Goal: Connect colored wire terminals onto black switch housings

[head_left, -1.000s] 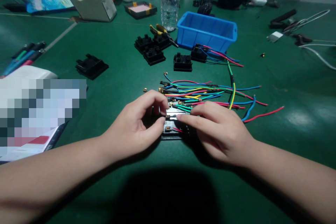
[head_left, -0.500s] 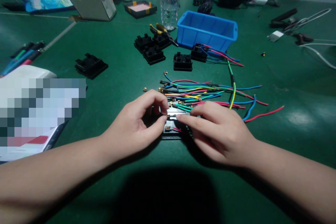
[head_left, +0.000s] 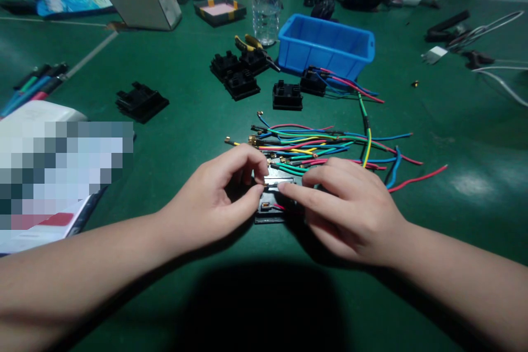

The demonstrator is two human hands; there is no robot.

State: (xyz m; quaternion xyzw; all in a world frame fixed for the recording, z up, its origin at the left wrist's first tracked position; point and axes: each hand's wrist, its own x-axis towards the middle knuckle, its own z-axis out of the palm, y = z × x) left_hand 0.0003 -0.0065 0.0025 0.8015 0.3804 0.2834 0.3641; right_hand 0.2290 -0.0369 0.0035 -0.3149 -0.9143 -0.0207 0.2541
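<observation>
Between the thumb and index fingertip of my left hand is the small brass terminal at the end of a wire. My right hand holds the same wire just to the right, index finger stretched along its dark part. Both hands are over a black plastic socket module, partly covered by the fingers. A red wire with a brass end lies on that module. Right behind the hands lies a bundle of red, blue, green and yellow wires with brass terminals.
Several more black modules lie farther back, one with wires attached. Beyond them are yellow-handled pliers, a blue bin and a plastic bottle. Pens and a white object are at left, a charger at right.
Both hands stay pinched at the same spot above the module. The view has shifted very slightly. A person's hand shows more at the far edge.
</observation>
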